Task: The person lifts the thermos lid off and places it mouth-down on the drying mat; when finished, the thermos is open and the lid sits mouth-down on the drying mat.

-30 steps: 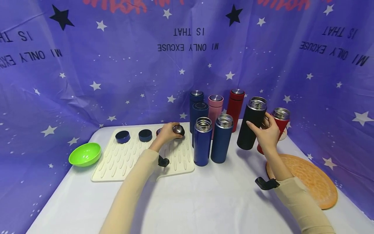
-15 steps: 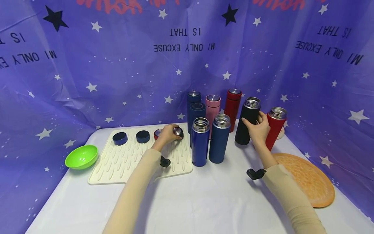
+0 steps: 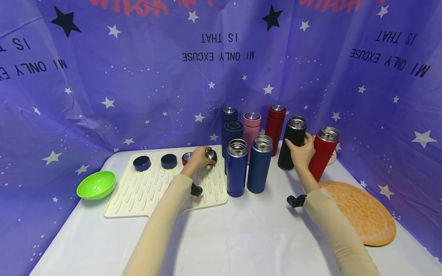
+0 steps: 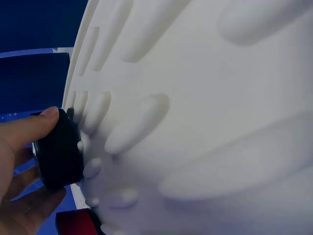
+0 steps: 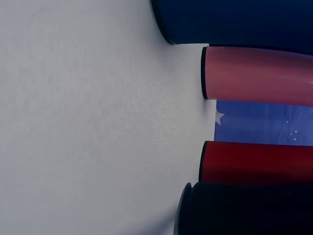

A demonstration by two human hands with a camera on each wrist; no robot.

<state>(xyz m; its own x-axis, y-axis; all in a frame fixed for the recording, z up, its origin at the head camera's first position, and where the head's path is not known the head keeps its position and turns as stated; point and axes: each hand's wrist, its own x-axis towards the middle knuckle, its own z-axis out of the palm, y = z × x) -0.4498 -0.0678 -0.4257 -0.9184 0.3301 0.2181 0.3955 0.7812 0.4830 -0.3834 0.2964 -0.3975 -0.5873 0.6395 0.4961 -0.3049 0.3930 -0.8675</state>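
Note:
In the head view my left hand (image 3: 199,158) grips a black bottle lid (image 3: 212,156) with a silver top, at the right side of the white ridged mat (image 3: 155,191). The left wrist view has thumb and fingers around this lid (image 4: 59,154), which sits against the mat. Over at the right, my right hand (image 3: 302,154) holds an uncapped black thermos bottle (image 3: 294,135) by its upper body, upright on the table. That bottle (image 5: 249,210) fills the lower corner of the right wrist view, where the hand itself is out of sight. Close beside it stands an uncapped red bottle (image 3: 322,155).
Uncapped blue bottles (image 3: 236,172) (image 3: 259,168) stand before capped ones: blue (image 3: 233,132), pink (image 3: 251,130) and red (image 3: 275,128). Blue lids (image 3: 142,163) (image 3: 169,161) and a partly hidden red lid (image 3: 186,158) lie on the mat. A green bowl (image 3: 96,186) and orange round mat (image 3: 366,214) flank everything.
My right hand has lowered the black bottle from a tilted, raised pose to upright on the table, apart from the red bottle. My left hand stays on the black lid.

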